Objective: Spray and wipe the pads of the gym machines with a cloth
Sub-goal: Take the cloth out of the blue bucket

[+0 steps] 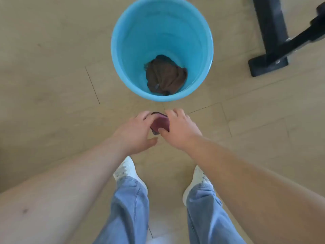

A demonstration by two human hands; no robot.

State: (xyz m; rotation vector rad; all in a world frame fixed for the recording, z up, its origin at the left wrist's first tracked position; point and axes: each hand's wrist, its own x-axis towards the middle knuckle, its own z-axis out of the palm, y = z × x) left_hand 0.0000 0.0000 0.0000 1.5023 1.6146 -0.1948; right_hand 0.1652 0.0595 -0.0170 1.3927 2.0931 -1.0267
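L hand [135, 132] + R hand [179, 129] both grip dark-red rag [161, 123] btwn them | bucket [123, 32] w/ brown cloth [165, 78] dead ahead, near | hands abt equally close

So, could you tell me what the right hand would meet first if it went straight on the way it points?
Probably the near rim of the blue bucket, just ahead of the right hand, which grips a dark red item; height is hard to judge.

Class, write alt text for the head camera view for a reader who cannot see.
The left hand and right hand hold a small dark red item over the floor. Ahead stands a blue bucket with a brown cloth at its bottom; a black machine base lies upper right.
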